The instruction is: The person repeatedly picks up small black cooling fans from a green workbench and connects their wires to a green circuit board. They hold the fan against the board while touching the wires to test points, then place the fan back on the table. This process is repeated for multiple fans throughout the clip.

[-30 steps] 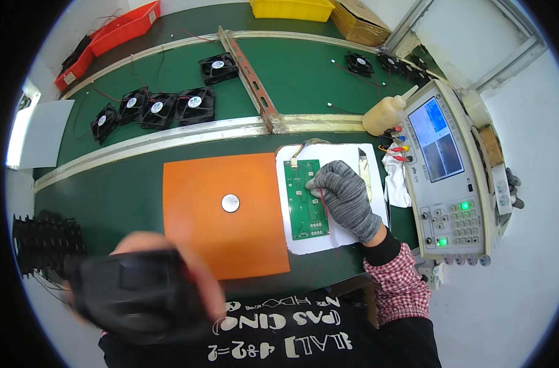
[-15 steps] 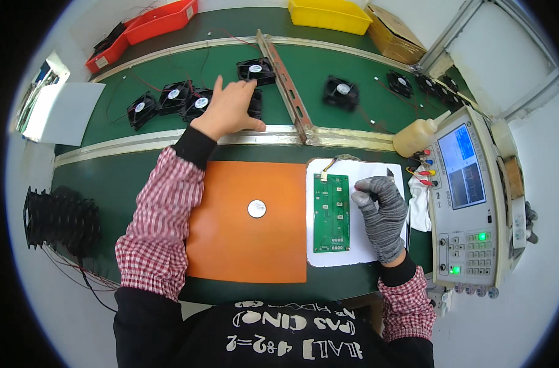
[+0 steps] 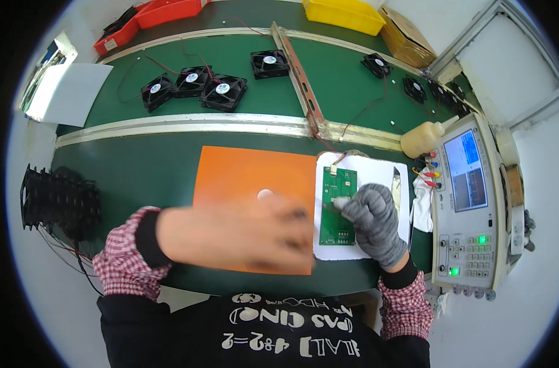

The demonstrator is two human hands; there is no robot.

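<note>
My bare left hand, smeared by motion, sweeps over the orange mat. Dark patches show at its fingers, but the blur hides what they are. Under its edge, a round white disc partly shows on the mat. My right hand, in a grey glove with bare fingertips, is closed in a pinch above the green circuit board. Whatever sits in that pinch is too small to name. The board lies on a white pad, with a wired white connector at its top end.
Several black fans with thin wires lie beyond the metal rail, on both sides of an upright divider. At right stand a test instrument and a squeeze bottle. Stacked fans occupy the left.
My left hand has come from the fans down over the orange mat; the fan beneath it is gone from there. A right-side fan has slid farther back. My right hand has moved over the board.
</note>
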